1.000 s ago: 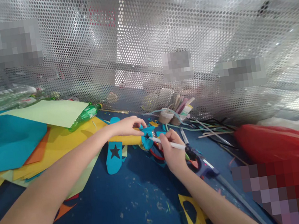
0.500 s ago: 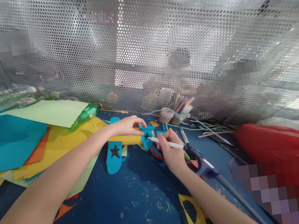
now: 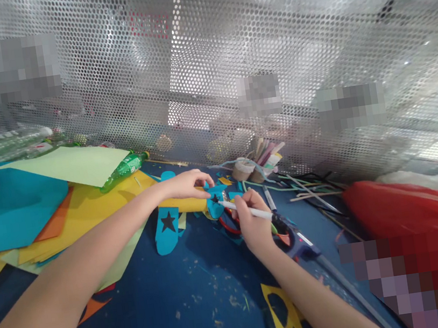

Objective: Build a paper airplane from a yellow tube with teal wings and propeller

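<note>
A paper model plane (image 3: 188, 204) lies on the blue table, with a yellow tube body and blue wing and tail pieces. Its near wing (image 3: 167, 231) bears a black star. My left hand (image 3: 193, 184) grips the plane from above, fingers bent round its tail end; the fingertips touch the blue tail piece (image 3: 215, 208). In my right hand (image 3: 253, 219) is a white marker (image 3: 250, 211), its tip at the small black star on that tail piece. Red-handled scissors (image 3: 230, 226) lie partly hidden behind my right hand.
A blue glue gun (image 3: 301, 242) lies to the right. Coloured paper sheets (image 3: 98, 208) and a green bottle (image 3: 125, 168) are at the left. Cups with sticks (image 3: 260, 166) stand by the perforated metal screen (image 3: 207, 79). A red bag (image 3: 404, 203) sits at the right; yellow paper scrap (image 3: 283, 312) in front.
My right hand and the marker have shifted very slightly at the tail star. My left hand stays in place on the plane.
</note>
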`<state>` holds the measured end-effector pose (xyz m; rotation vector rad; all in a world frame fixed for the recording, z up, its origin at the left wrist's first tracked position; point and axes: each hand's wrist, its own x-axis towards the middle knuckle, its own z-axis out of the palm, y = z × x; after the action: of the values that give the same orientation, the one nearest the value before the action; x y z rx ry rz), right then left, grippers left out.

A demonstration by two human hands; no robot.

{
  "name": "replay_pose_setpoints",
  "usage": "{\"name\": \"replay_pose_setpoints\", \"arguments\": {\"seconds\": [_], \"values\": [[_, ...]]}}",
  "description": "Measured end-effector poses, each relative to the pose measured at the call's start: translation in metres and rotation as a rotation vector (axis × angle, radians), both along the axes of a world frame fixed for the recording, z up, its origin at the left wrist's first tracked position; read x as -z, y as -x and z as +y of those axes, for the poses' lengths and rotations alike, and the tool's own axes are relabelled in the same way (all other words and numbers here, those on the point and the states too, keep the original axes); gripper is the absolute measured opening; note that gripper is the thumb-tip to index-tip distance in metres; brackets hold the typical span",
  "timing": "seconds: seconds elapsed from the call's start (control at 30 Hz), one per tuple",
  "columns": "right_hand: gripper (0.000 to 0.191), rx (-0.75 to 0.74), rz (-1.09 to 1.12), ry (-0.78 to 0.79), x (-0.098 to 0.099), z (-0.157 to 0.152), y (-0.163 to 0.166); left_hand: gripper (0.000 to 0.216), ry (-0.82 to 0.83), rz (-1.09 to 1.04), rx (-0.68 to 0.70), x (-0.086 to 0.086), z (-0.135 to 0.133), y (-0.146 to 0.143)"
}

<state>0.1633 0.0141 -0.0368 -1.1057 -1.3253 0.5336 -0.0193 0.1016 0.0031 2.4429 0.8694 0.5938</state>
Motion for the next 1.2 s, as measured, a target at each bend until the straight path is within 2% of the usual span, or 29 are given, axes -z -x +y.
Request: {"name": "replay_pose_setpoints", "arguments": {"seconds": [0.3,0.5,0.83,1.2], "values": [[0.030,0.000,0.001,-0.024,0.0048,0.0014,-0.0006,0.026,0.006,0.005,-0.005,-0.0012,-0.0012,-0.0003],[0.030,0.012,-0.044,-0.003,0.0011,0.0005,0.0001,0.026,-0.003,0.002,0.002,-0.0003,-0.0003,-0.0003],[0.030,-0.003,0.037,-0.017,0.0016,-0.0015,0.0011,0.026,-0.004,-0.020,0.007,0.0034,0.0026,0.0003],[0.030,-0.017,-0.044,0.012,0.0042,-0.0002,0.0008,0.026,0.003,-0.012,0.005,0.0015,0.0010,0.0000]]}}
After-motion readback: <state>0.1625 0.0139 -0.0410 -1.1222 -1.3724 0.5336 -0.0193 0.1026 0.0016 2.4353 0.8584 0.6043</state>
